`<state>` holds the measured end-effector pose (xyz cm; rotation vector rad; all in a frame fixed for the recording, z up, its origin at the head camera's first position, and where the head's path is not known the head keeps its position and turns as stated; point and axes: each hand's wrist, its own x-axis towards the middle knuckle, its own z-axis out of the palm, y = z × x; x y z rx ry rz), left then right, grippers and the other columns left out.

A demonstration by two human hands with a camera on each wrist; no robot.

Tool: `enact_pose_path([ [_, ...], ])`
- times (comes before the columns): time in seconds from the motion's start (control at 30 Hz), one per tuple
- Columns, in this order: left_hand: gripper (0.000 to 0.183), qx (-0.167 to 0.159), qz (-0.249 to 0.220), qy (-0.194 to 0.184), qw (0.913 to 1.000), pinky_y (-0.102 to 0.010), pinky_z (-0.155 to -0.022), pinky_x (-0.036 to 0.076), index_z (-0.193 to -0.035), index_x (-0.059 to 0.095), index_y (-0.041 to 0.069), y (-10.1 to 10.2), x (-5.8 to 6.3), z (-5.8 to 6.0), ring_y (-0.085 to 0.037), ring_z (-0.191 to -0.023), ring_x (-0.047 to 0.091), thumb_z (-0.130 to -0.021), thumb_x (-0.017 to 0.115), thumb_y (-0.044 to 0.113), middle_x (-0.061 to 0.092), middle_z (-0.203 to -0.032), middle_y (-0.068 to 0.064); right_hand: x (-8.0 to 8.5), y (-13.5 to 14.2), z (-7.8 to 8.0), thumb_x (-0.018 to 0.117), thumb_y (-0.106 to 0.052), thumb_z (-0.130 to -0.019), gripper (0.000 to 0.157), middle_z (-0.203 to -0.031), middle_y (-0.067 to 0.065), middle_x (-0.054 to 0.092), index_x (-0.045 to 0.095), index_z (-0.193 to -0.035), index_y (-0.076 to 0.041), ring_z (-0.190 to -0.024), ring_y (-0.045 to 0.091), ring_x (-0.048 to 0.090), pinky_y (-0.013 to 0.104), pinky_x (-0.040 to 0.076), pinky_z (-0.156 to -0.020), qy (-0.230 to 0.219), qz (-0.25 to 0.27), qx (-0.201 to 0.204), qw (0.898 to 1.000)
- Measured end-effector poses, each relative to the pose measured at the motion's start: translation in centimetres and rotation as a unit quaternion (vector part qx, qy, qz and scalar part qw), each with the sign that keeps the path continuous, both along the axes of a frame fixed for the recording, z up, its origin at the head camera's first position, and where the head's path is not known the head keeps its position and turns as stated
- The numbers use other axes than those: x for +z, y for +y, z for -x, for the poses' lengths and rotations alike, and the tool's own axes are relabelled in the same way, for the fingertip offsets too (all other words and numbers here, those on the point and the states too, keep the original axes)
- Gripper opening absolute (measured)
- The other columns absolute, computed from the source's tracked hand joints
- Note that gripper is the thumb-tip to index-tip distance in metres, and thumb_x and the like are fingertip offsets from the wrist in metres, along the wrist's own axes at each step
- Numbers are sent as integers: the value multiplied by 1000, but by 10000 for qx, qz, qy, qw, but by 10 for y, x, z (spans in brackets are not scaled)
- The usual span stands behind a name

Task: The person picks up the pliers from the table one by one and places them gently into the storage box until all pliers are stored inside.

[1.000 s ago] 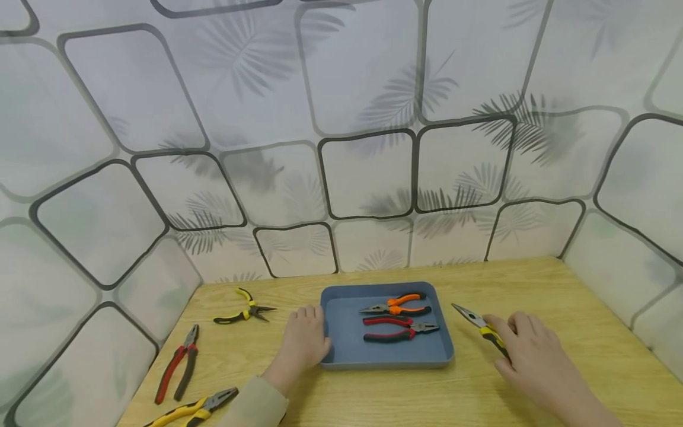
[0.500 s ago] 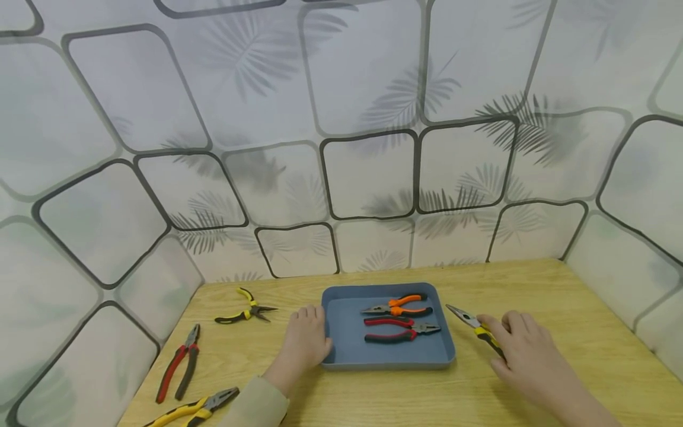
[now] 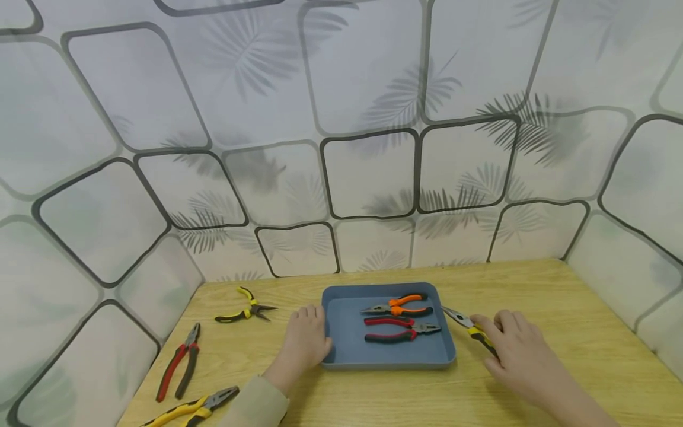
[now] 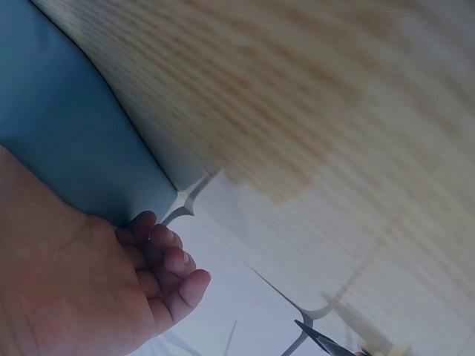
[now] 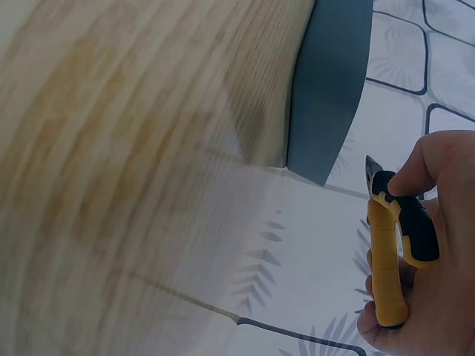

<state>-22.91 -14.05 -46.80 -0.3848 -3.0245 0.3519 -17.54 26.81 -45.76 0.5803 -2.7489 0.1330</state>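
At the left rim of the blue tray [image 3: 347, 350], my left hand [image 3: 304, 339] grips the edge, its thumb over the rim. In the left wrist view that hand's [image 4: 82, 274] fingers curl outside the tray wall [image 4: 82, 119]; the thumb is hidden. My right hand [image 3: 520, 350] holds yellow-and-black long-nose pliers [image 3: 472, 329] by the handles, jaws pointing at the tray's right rim. Whether their tip touches the rim, I cannot tell. The right wrist view shows the pliers' handles [image 5: 386, 259] between thumb and fingers. Inside the tray lie orange-handled long-nose pliers [image 3: 397, 307] and red-and-black combination pliers [image 3: 402, 331].
On the wooden table [image 3: 533, 284], to the left, lie small yellow-and-black pliers [image 3: 248, 309], red-and-black pliers [image 3: 181, 365] and larger yellow-and-black pliers [image 3: 200, 408]. The last are partly covered by the left sleeve [image 3: 261, 403]. A patterned wall covering [image 3: 368, 178] stands behind and at both sides.
My right hand has moved left with the long-nose pliers, bringing their tip up to the tray's right rim. The left hand and the tray have stayed in place.
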Motion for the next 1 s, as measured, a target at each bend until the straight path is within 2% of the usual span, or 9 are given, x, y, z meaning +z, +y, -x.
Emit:
enact_pose_path([
  [0.4,48,-14,-95,19,10000,-43,-93,57,-117,57,2,0,1,0,-29,-99,64,-95,66,43,62,-104,-14,1,-8,5,79,-16,-75,59,-95,0,43,67,-133,-14,-85,16,34,30,28,-69,356,13,234,9991],
  [0.67,49,-14,-18,32,10000,-43,-92,57,-118,57,1,0,0,0,-29,-100,64,-95,64,44,63,-105,-14,5,-14,5,78,-16,-79,58,-96,0,42,67,-136,-12,-88,17,36,32,28,-71,11,-25,231,9997],
  [1.0,49,9,-41,-31,10000,-44,-94,56,-119,57,1,0,-1,2,-30,-102,65,-96,64,44,63,-107,-15,5,-23,9,77,-17,-82,57,-96,-2,37,66,-138,-16,-89,16,33,33,25,-73,-127,-92,388,9991],
])
